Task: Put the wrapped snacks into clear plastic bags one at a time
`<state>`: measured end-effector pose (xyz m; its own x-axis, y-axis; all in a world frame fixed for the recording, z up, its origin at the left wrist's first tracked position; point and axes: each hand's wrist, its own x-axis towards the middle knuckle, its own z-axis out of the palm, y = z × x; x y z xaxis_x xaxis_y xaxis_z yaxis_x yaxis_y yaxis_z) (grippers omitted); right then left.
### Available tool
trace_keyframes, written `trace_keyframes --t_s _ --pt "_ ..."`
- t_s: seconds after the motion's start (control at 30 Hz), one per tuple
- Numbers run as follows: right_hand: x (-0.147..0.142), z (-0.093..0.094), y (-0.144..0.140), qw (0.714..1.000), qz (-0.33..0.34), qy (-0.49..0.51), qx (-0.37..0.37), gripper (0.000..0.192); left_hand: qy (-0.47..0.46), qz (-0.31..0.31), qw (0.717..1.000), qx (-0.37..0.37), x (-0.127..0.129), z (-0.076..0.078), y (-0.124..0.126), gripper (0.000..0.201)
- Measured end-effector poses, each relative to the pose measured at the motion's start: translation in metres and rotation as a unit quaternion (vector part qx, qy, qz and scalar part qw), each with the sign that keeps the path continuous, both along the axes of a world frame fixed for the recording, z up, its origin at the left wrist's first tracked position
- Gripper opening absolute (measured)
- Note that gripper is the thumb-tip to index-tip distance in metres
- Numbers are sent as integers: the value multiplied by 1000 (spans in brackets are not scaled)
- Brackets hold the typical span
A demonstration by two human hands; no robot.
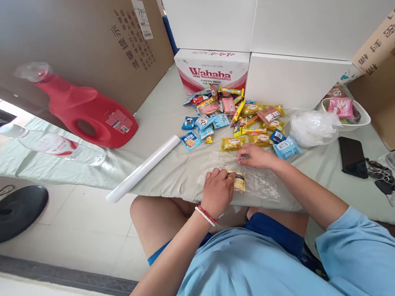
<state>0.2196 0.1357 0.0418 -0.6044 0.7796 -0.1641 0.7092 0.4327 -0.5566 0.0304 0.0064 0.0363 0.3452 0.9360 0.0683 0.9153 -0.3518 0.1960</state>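
At the counter's (171,169) near edge, we note our left hand (218,190) pinching a yellow snack packet (239,180) inside a clear plastic bag (257,181), packet's long axis roughly pointing away from us. Our right hand (256,156), just beyond, pinches the bag's upper edge. Snack pile (236,115) lies farther back; left hand nearer the packet.
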Motion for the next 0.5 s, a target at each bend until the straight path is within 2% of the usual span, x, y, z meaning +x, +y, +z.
trace_keyframes --t_s 0.13,0.2,0.3,0.4,0.5 --pt "2 7 -17 991 64 113 -1 11 -4 4 1000 -22 -1 3 -2 35" --pt "2 6 -33 989 82 122 8 23 -14 12 1000 -25 -1 4 -3 35" --pt "1 -3 -59 987 87 118 61 38 -55 35 997 -31 -3 -1 -3 32" --pt "0 -17 -80 985 82 128 82 47 -171 57 981 -67 -11 -11 0 27" --pt "-1 -27 -92 982 67 146 95 52 -327 102 934 -103 -22 -20 4 28"
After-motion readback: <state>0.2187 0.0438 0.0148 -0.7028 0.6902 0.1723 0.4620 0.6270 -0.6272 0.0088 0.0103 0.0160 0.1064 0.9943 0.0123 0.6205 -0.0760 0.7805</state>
